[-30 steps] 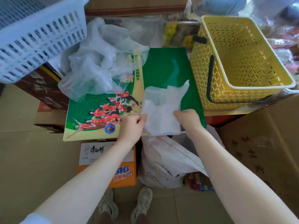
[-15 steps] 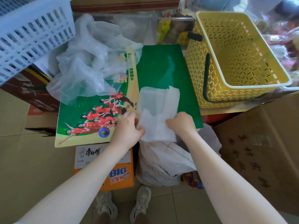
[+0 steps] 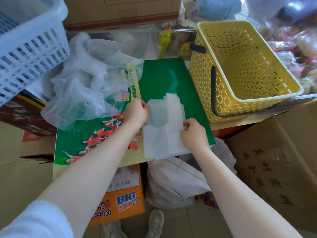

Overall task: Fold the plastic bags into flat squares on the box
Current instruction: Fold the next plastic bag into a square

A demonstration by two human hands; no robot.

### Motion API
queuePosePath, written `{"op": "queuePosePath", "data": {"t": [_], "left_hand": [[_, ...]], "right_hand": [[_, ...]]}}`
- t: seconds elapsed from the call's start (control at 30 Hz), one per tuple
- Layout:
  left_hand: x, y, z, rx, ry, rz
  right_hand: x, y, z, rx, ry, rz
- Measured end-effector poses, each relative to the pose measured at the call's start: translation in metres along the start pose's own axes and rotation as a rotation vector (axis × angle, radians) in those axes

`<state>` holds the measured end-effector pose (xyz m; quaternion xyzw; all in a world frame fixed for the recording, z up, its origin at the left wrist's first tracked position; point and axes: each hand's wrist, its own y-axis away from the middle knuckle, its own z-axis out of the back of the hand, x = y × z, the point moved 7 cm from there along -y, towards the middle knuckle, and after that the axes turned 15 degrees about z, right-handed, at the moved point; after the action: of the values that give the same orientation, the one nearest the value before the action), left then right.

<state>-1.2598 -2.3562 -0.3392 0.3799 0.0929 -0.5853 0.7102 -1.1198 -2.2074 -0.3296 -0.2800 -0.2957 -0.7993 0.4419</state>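
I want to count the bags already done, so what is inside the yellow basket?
The yellow basket shows only its own perforated floor and walls; no folded bags lie in it. The near wall hides a strip of the floor behind it, so that part cannot be checked.

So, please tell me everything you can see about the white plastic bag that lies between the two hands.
The white translucent plastic bag lies flattened and partly folded on the green printed box, layers overlapping, its near edge hanging past the box edge. The left hand holds its left side; the right hand pinches its right edge.
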Motion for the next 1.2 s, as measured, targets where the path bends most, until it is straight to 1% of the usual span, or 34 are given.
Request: {"op": "queuePosePath", "data": {"t": [0.1, 0.17, 0.23, 0.37, 0.47, 0.53, 0.57, 0.6, 0.63, 0.67, 0.7, 0.83, 0.97, 1.1, 1.2], "left_hand": [[0.001, -0.005, 0.020, -0.118, 0.152, 0.019], [0.002, -0.002, 0.030, -0.190, 0.159, 0.019], [-0.002, 0.008, 0.034, -0.226, 0.155, -0.037], [-0.025, 0.033, 0.028, -0.205, 0.145, -0.312], [-0.052, 0.059, 0.025, -0.239, 0.040, -0.639], [-0.062, 0.068, 0.004, -0.159, -0.172, -0.840], [-0.061, 0.068, -0.011, -0.097, -0.340, -0.886], [-0.056, 0.061, -0.026, -0.037, -0.508, -0.878], [-0.047, 0.050, -0.039, 0.010, -0.645, -0.830], [-0.037, 0.038, -0.047, 0.041, -0.746, -0.775], [-0.029, 0.029, -0.051, 0.060, -0.797, -0.739], [-0.009, 0.012, -0.056, 0.080, -0.809, -0.723], [-0.003, 0.013, -0.059, 0.082, -0.854, -0.718], [-0.004, 0.019, -0.051, 0.080, -0.801, -0.737], [0.005, 0.036, -0.036, 0.024, -0.734, -0.709]], "right_hand": [[0.007, -0.009, 0.005, -0.055, 0.003, 0.002], [0.011, -0.014, 0.002, -0.048, 0.039, 0.006], [0.012, -0.018, -0.005, -0.018, 0.090, 0.018], [0.014, -0.023, -0.013, -0.007, 0.207, 0.062], [0.017, -0.025, -0.014, -0.004, 0.291, 0.102], [0.019, -0.026, -0.016, 0.009, 0.323, 0.109], [0.020, -0.026, -0.017, 0.014, 0.331, 0.106], [0.020, -0.027, -0.017, 0.020, 0.335, 0.100], [0.020, -0.027, -0.018, 0.026, 0.336, 0.091], [0.020, -0.026, -0.018, 0.030, 0.338, 0.084], [0.020, -0.025, -0.018, 0.030, 0.344, 0.088], [0.024, -0.016, -0.020, -0.022, 0.353, 0.180], [0.014, -0.008, -0.018, -0.120, 0.136, 0.115], [0.007, -0.006, -0.018, -0.082, 0.063, 0.061], [0.007, -0.010, -0.016, -0.048, 0.037, 0.017]]}}
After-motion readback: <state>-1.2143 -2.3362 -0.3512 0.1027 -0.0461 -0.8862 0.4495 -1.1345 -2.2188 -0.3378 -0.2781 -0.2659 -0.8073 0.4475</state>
